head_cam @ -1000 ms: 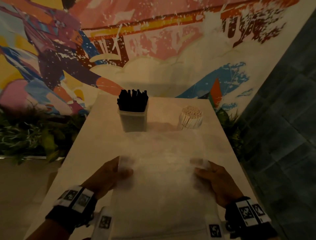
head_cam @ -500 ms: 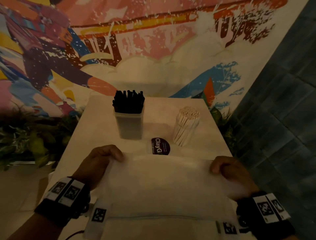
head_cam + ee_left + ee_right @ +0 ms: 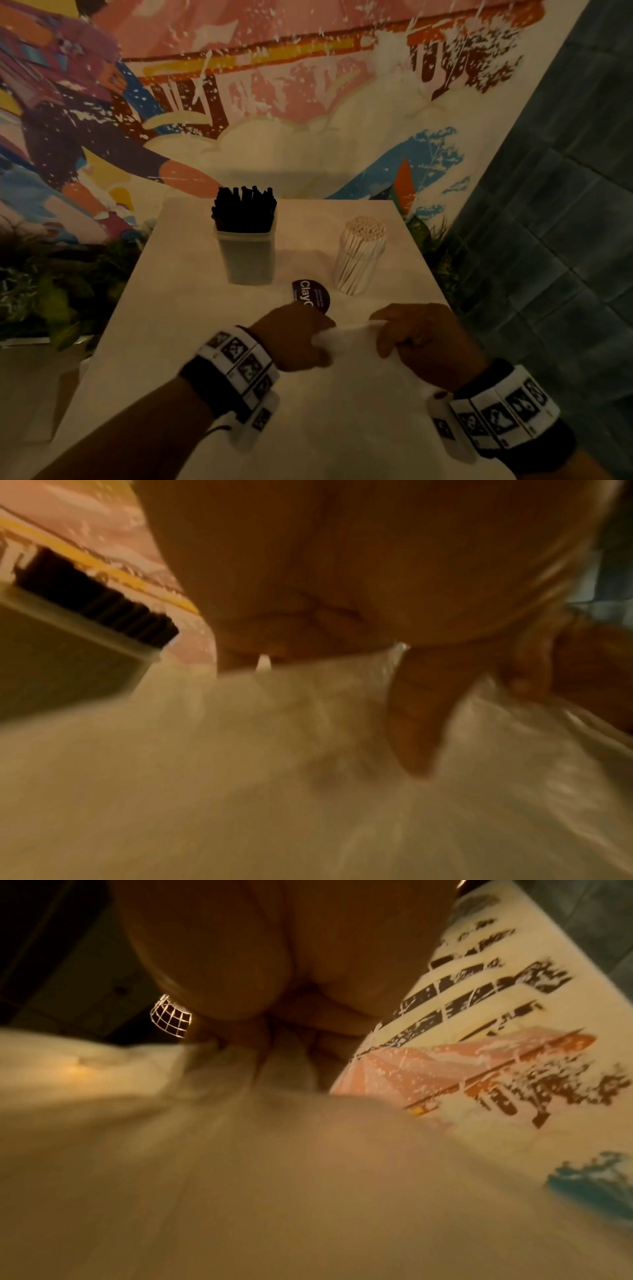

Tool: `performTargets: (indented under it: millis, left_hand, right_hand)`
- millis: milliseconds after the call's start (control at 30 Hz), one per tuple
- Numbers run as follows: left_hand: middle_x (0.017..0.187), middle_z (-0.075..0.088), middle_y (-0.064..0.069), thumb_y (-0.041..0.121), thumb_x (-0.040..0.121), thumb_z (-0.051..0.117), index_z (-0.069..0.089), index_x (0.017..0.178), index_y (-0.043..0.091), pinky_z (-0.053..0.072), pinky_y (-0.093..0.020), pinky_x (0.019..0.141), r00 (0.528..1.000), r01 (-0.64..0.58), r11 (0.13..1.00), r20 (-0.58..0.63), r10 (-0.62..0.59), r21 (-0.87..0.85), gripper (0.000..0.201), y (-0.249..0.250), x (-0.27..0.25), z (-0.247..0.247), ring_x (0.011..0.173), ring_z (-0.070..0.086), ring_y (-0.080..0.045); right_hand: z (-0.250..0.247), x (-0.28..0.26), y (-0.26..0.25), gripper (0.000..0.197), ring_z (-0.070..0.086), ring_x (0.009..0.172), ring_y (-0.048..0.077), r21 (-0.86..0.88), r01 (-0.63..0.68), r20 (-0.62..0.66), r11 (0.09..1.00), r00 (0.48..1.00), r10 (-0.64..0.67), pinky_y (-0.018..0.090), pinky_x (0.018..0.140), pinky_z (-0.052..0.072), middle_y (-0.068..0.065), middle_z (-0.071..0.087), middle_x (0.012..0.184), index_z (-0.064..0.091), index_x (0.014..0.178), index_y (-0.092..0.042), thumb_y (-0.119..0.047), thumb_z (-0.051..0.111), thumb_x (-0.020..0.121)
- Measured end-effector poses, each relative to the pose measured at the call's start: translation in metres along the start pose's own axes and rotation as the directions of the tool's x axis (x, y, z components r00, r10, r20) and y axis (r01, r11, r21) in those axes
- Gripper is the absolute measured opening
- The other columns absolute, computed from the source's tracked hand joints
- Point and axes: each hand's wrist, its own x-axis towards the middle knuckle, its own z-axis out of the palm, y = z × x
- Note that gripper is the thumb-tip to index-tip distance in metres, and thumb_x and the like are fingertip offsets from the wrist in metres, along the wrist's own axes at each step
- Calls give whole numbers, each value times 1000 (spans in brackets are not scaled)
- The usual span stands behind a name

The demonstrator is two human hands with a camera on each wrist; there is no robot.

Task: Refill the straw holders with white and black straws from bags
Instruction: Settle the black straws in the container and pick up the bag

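Note:
A thin translucent plastic bag (image 3: 346, 342) is bunched between my two hands near the middle of the pale table (image 3: 164, 308). My left hand (image 3: 301, 337) grips its left side and my right hand (image 3: 411, 337) grips its right side, fingers curled round the film. The bag (image 3: 308, 764) fills the lower part of both wrist views, blurred (image 3: 274, 1177). Beyond the hands a square clear holder (image 3: 246, 255) stands packed with black straws (image 3: 245, 209). To its right a round clear holder (image 3: 358, 263) is full of white straws (image 3: 364, 228).
A dark round sticker reading "Clay" (image 3: 311, 294) lies on the table just beyond my left hand. Green plants (image 3: 51, 274) line the table's left side, with more at the right (image 3: 431, 236). A painted mural wall (image 3: 274, 102) stands behind and a teal tiled wall (image 3: 565, 205) to the right.
The bag, held up spread wide a second ago, has come down and been gathered. My hands have moved in towards each other, bunching the film between them.

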Motion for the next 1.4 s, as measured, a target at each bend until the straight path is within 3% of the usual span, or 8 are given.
performTargets:
  millis: [100,233,333,533,633,900,1200,1400]
  left_hand:
    - [112,65,-2,36,81,65,64,109,23,44,-30,88,968,116,983,-205,-144,-145,31,-7,5,6,105,59,-22]
    - [106,69,-5,32,78,71,67,107,22,51,-41,90,863,206,812,-290,-414,-546,31,-24,5,8,96,63,-27]
    - [97,73,-12,15,75,73,69,104,13,57,-49,77,872,82,445,-152,-466,-892,30,-14,-4,8,83,68,-34]
    - [116,62,-29,9,73,67,64,110,-1,49,-61,87,966,33,-102,58,-251,-994,38,-5,-31,16,107,58,-49]
    - [115,64,-26,12,76,64,63,112,0,51,-55,87,969,47,-112,72,-235,-993,38,-12,-38,22,108,59,-46]
    - [95,74,-11,34,54,77,68,103,15,59,-47,70,954,6,289,-81,-288,-957,54,-50,-57,23,86,70,-32]
    - [74,70,-9,31,32,91,73,67,13,56,-30,57,972,-133,13,-132,-197,-991,43,-69,-56,29,64,68,-23]
    - [92,66,-22,39,72,62,69,102,10,55,-38,57,965,-48,-199,6,-264,-979,41,-63,-58,20,72,67,-33]
  right_hand:
    - [-11,-7,11,20,58,110,18,-385,-96,-177,918,984,28,34,89,53,1,63,122,71,87,-31,-14,65,79]
    - [-16,-18,-22,18,59,104,2,-124,-199,-496,972,861,113,13,86,47,-11,65,112,68,99,-24,-27,59,84]
    - [14,-10,-52,17,64,81,-4,269,-255,-307,929,891,334,17,75,52,-23,70,87,69,92,-37,-46,61,80]
    - [46,8,-15,102,51,125,16,651,-607,131,456,682,720,42,99,48,-9,49,140,37,141,-32,-67,78,54]
    - [51,6,-20,48,67,100,28,849,-491,312,194,763,566,39,82,57,9,71,111,65,117,-12,-25,75,71]
    - [53,9,-20,21,65,67,33,793,-497,235,352,784,575,38,58,57,20,69,81,71,92,-1,-5,74,72]
    - [51,12,-18,39,70,77,21,799,-249,83,547,947,311,33,73,57,4,75,78,78,73,-16,17,58,69]
    - [51,9,-3,20,67,79,18,720,-6,-109,694,986,122,29,80,53,-8,73,81,77,74,-35,-17,74,65]
